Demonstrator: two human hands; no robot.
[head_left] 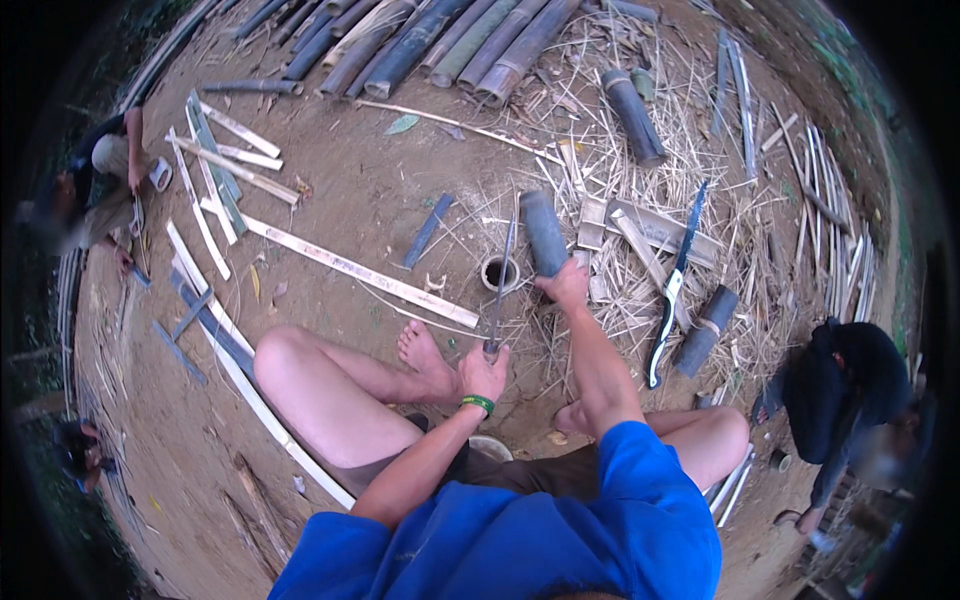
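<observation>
My left hand (483, 374) is closed round the dark handle of a long, thin-bladed knife (507, 248), its blade pointing away from me. A dark bamboo section (543, 228) is gripped near its close end by my right hand (567, 284). The blade passes in front of a short hollow bamboo piece (488, 279) whose dark opening faces up. Blade and bamboo section lie side by side; whether they touch I cannot tell. To the right of my right hand, a folding saw (669, 305) with a black and white handle rests on bamboo shavings.
Bamboo poles (440, 50) line the far side. Shavings (590, 100) and split pieces (655, 230) cover the ground ahead right. Long split strips (350, 268) lie to the left. One person (110, 170) is at far left, another (840, 390) at right, a third (82, 452) lower left.
</observation>
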